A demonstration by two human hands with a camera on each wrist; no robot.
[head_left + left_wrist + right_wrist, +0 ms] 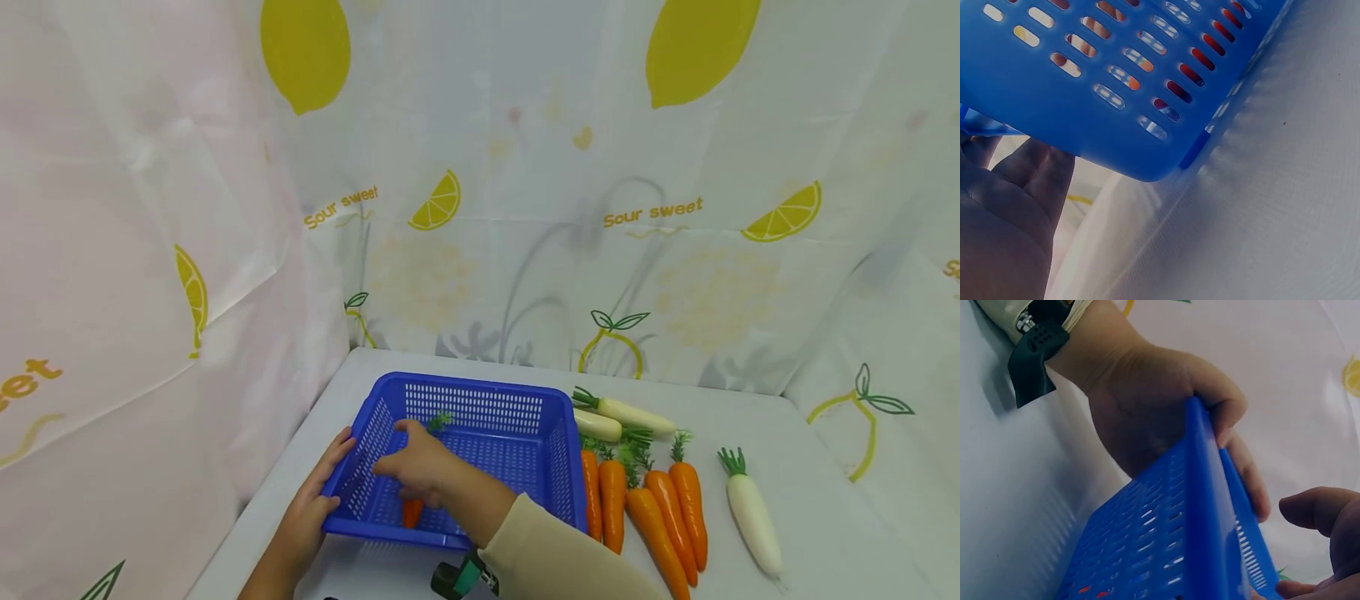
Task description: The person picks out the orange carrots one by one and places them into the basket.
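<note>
A blue plastic basket (480, 454) with slotted sides sits on the white table. My left hand (303, 517) grips its left rim near the front corner, thumb at the front and fingers along the side; the right wrist view also shows this left hand (1147, 406) on the rim. Over the basket's left part reaches my right hand (427, 471), thumb and forefinger spread apart, nothing between them. Below it lies a carrot (412, 512), its middle hidden by the hand and its green top showing beyond. Orange shows through the basket wall (1116, 119) in the left wrist view.
Right of the basket lie several carrots (660, 525) side by side. Two white radishes (633, 415) are behind them, and another white radish (753, 521) lies farther right. A lemon-printed curtain (487, 275) rises behind the table and along its left side.
</note>
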